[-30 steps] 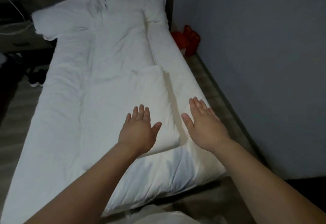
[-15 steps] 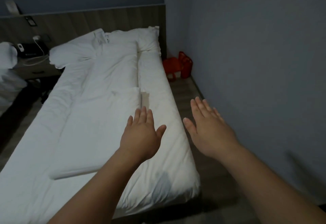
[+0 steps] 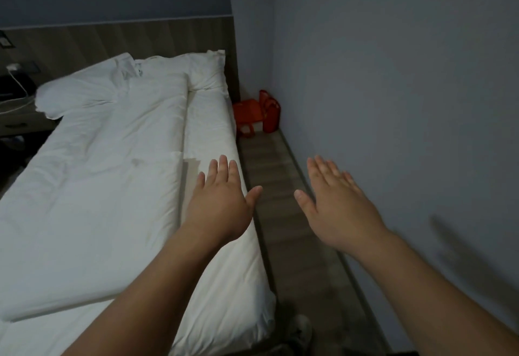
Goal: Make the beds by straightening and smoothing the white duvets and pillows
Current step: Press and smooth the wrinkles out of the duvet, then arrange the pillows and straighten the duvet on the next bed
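Note:
A white duvet (image 3: 106, 187) lies folded lengthwise along the left part of the bed, its near end doubled over. White pillows (image 3: 206, 73) sit at the head against the wooden headboard. The bare white mattress sheet (image 3: 213, 131) shows along the bed's right side. My left hand (image 3: 222, 201) hovers flat, fingers straight, above the bed's right edge and holds nothing. My right hand (image 3: 334, 204) is stretched flat over the floor strip between bed and wall, also empty.
A grey wall (image 3: 393, 103) runs close along the right, leaving a narrow wooden floor strip (image 3: 269, 164). Red bags (image 3: 258, 114) stand in the far corner. A nightstand (image 3: 16, 120) with cables is at the far left. A shoe (image 3: 300, 330) shows near the bed's foot.
The view has swung up and to the right. Both hands, still flat and empty, have shifted right: off the duvet's folded end to the bed's edge and the floor strip.

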